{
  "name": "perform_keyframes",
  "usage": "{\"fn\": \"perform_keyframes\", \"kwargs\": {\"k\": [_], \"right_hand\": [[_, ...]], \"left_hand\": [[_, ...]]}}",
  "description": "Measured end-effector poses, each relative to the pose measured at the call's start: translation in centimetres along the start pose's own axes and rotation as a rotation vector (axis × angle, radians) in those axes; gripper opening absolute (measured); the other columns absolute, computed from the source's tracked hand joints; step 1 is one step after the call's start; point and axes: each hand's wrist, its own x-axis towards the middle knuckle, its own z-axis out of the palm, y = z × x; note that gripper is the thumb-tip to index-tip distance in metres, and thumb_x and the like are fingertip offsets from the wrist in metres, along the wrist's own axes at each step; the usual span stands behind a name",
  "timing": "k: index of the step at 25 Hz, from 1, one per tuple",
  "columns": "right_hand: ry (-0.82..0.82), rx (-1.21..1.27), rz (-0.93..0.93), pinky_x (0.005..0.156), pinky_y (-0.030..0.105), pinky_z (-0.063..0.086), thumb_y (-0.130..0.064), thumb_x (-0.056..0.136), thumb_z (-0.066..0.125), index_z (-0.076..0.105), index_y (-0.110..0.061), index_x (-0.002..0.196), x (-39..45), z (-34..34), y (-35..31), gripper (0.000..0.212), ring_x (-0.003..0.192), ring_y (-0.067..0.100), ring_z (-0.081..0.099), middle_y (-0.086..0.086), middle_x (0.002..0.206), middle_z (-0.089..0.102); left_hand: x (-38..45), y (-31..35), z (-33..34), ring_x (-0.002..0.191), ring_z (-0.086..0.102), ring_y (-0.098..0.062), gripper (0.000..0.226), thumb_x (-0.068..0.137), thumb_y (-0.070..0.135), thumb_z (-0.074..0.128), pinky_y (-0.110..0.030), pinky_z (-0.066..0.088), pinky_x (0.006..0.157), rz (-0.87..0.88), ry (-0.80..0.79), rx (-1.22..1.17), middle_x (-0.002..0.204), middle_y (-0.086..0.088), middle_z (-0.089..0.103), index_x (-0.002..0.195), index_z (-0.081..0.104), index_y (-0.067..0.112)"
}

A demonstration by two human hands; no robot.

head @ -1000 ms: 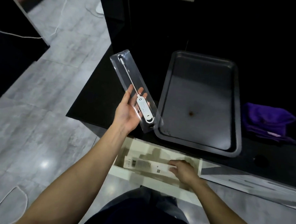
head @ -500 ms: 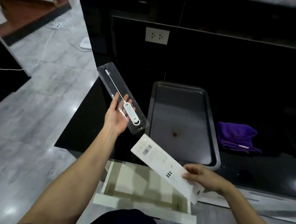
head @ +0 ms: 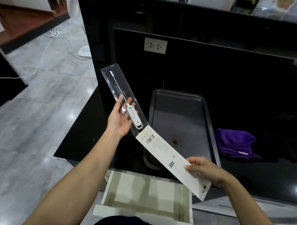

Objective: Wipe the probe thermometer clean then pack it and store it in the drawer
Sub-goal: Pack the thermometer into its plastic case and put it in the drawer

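A white probe thermometer [head: 133, 116] lies inside a clear plastic tray [head: 114, 82], its thin probe pointing up and left. My left hand [head: 120, 121] holds that tray from beneath, above the black counter's left part. My right hand [head: 206, 169] grips the lower end of a long white cardboard sleeve [head: 169, 157] with a barcode. The sleeve's upper end touches the clear tray's lower end. A white drawer [head: 148, 195] stands pulled open below the counter, with nothing visible inside.
A dark metal baking tray [head: 182, 118] with a rust spot rests on the black counter [head: 84, 125]. A folded purple cloth [head: 234, 143] lies to its right. A wall socket [head: 155, 45] sits on the black back panel. White cables trail over the grey tiled floor at left.
My right hand took the white sleeve out of the drawer and raised it until its upper end met the clear tray. My left hand kept holding the tray with the thermometer.
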Motion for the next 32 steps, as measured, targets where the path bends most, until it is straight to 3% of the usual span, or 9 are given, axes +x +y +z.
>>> {"fn": "perform_keyframes", "kwargs": {"k": [4, 8, 12, 16, 19, 22, 27, 32], "right_hand": [[0.027, 0.016, -0.013, 0.059, 0.022, 0.046, -0.014, 0.088, 0.064, 0.065, -0.006, 0.090, 0.0, 0.4, -0.4, 0.008, 0.069, 0.019, 0.061, 0.013, 0.085, 0.067], [0.038, 0.032, -0.018, 0.060, 0.023, 0.047, -0.015, 0.086, 0.066, 0.062, 0.002, 0.098, 0.3, 0.8, -0.7, 0.021, 0.071, 0.020, 0.061, 0.014, 0.087, 0.068], [0.073, 0.073, -0.026, 0.060, 0.024, 0.047, -0.009, 0.091, 0.061, 0.062, 0.002, 0.097, 0.5, 1.3, -0.7, 0.013, 0.070, 0.020, 0.060, 0.015, 0.086, 0.067], [0.093, 0.104, -0.050, 0.061, 0.027, 0.047, -0.021, 0.078, 0.070, 0.062, -0.002, 0.093, 0.9, 2.1, -1.3, 0.026, 0.070, 0.022, 0.060, 0.014, 0.084, 0.067], [0.131, 0.099, -0.104, 0.069, 0.030, 0.047, -0.015, 0.085, 0.068, 0.062, -0.004, 0.090, 1.9, 2.9, -2.5, 0.013, 0.075, 0.022, 0.062, 0.011, 0.086, 0.070], [0.190, 0.117, -0.135, 0.065, 0.028, 0.048, -0.010, 0.091, 0.061, 0.062, -0.007, 0.088, 2.9, 4.0, -4.2, 0.005, 0.069, 0.017, 0.063, 0.007, 0.083, 0.070], [0.237, 0.198, -0.197, 0.061, 0.028, 0.050, -0.011, 0.092, 0.060, 0.063, -0.009, 0.084, 3.6, 5.5, -6.6, 0.010, 0.063, 0.015, 0.065, 0.003, 0.075, 0.072], [0.231, 0.225, -0.200, 0.064, 0.024, 0.048, -0.017, 0.089, 0.066, 0.067, -0.014, 0.078, 3.1, 5.3, -5.4, 0.011, 0.071, 0.014, 0.063, 0.003, 0.081, 0.070]], "left_hand": [[0.4, 0.1, -0.1, 0.113, 0.064, -0.019, 0.030, 0.092, 0.035, 0.059, -0.038, 0.050, 0.092, 0.007, -0.004, 0.026, 0.121, -0.001, 0.069, 0.121, 0.063, 0.029], [0.5, -0.3, 0.2, 0.112, 0.064, -0.020, 0.031, 0.093, 0.034, 0.057, -0.039, 0.049, 0.097, 0.015, 0.004, 0.011, 0.121, -0.002, 0.069, 0.122, 0.064, 0.030], [0.5, -0.6, 0.8, 0.109, 0.065, -0.019, 0.026, 0.091, 0.034, 0.059, -0.038, 0.050, 0.097, 0.015, 0.003, -0.021, 0.117, -0.001, 0.071, 0.115, 0.067, 0.029], [0.3, -0.9, 1.3, 0.107, 0.065, -0.017, 0.035, 0.089, 0.035, 0.064, -0.038, 0.050, 0.097, -0.010, 0.001, -0.053, 0.113, 0.001, 0.072, 0.122, 0.064, 0.024], [0.5, -1.8, 1.6, 0.103, 0.066, -0.016, 0.042, 0.085, 0.035, 0.068, -0.039, 0.054, 0.091, -0.055, -0.008, -0.086, 0.114, 0.002, 0.071, 0.126, 0.061, 0.023], [0.8, -2.7, 1.9, 0.105, 0.066, -0.021, 0.051, 0.082, 0.039, 0.071, -0.044, 0.051, 0.097, -0.129, -0.038, -0.075, 0.117, 0.000, 0.068, 0.128, 0.061, 0.017], [0.9, -4.7, 1.7, 0.115, 0.062, -0.028, 0.046, 0.097, 0.042, 0.045, -0.047, 0.051, 0.093, -0.160, -0.020, 0.001, 0.128, -0.010, 0.064, 0.131, 0.057, 0.014], [1.4, -3.4, 1.1, 0.111, 0.065, -0.029, 0.045, 0.097, 0.042, 0.045, -0.047, 0.053, 0.088, -0.123, -0.003, -0.019, 0.126, -0.010, 0.065, 0.129, 0.058, 0.013]]}}
